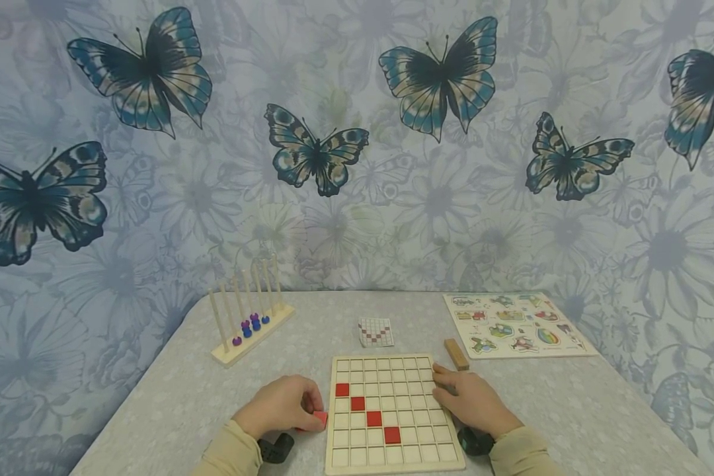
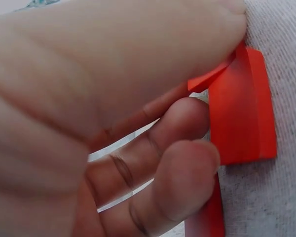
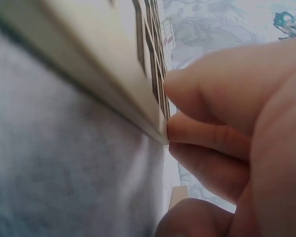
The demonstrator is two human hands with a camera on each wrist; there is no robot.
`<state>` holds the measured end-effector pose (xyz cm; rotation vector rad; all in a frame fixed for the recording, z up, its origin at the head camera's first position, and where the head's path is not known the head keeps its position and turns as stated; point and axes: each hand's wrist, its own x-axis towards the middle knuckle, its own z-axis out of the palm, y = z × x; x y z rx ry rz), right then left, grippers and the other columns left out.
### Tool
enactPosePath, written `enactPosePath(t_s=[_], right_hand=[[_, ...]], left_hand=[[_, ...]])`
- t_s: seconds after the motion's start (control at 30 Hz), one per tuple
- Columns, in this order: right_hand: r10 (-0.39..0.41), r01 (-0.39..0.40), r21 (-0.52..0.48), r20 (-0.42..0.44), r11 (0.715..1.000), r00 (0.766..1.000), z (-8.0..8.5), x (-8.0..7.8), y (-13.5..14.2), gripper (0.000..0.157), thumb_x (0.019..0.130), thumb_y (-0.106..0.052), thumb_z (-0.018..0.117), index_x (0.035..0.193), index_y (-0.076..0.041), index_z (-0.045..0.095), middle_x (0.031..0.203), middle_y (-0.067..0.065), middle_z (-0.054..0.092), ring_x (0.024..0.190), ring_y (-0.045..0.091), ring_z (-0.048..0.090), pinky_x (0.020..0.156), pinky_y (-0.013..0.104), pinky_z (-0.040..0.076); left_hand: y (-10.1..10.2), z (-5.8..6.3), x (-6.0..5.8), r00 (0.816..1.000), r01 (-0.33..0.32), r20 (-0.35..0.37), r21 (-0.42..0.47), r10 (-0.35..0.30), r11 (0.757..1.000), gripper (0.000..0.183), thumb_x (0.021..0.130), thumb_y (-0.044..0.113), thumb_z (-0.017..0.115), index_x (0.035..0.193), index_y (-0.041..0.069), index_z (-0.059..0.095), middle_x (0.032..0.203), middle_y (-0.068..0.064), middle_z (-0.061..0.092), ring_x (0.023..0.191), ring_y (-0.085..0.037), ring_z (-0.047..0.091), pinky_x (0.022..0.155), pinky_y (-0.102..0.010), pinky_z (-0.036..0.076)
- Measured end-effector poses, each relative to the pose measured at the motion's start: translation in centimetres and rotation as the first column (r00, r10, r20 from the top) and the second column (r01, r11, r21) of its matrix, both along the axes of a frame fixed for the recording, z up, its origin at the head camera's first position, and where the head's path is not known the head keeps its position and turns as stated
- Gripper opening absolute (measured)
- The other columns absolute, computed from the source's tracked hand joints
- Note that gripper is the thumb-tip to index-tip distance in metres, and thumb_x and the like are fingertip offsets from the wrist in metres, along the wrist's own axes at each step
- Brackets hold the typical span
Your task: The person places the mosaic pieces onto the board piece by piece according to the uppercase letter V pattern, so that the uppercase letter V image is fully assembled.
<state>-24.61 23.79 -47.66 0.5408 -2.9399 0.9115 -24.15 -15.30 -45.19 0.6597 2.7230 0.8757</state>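
A pale wooden grid board (image 1: pixel 413 456) lies in front of me, with several red square tiles (image 1: pixel 373 418) set in a slanting line of its cells. Beside its left edge my left hand (image 1: pixel 285 403) pinches a red tile (image 2: pixel 212 76) between thumb and fingers. Another red tile (image 2: pixel 241 113) is right at those fingertips on the tablecloth, and part of one more shows below them. My right hand (image 1: pixel 473 400) holds the board by its right edge, thumb over the top and fingers against the side.
A small pattern card (image 1: pixel 376 332) stands behind the board. At the back left is a wooden peg stand (image 1: pixel 232 356) with purple and blue beads. A wooden block (image 1: pixel 456 354) lies near the right hand, beside a picture puzzle board (image 1: pixel 532 350). The butterfly-print wall closes off the back.
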Motion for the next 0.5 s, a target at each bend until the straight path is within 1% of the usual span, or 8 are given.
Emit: enactPosePath(t_s=[0.27,0.5], right_hand=[[-0.013,0.013,0.006,-0.01,1.0,1.0,-0.14,-0.15,0.01,0.038,0.1,-0.019,0.068,0.134,-0.005,0.068,0.149,0.007,0.058,0.135,0.034,0.057,0.106,0.056,0.046],[-0.027,0.027,0.007,0.0,1.0,1.0,-0.15,-0.24,0.06,0.036,0.099,-0.013,0.067,0.134,-0.004,0.068,0.148,0.006,0.059,0.135,0.033,0.057,0.106,0.054,0.046]], left_hand=[[-0.16,-0.25,-0.24,1.0,-0.001,0.0,-0.003,0.001,1.0,0.024,0.075,0.029,0.091,0.08,0.022,0.069,0.073,0.011,0.062,0.064,-0.009,0.054,0.058,-0.029,0.044],[-0.29,-0.35,-0.44,1.0,-0.003,0.0,0.002,0.003,1.0,0.025,0.075,0.029,0.092,0.081,0.022,0.068,0.073,0.011,0.062,0.064,-0.009,0.055,0.059,-0.03,0.045]])
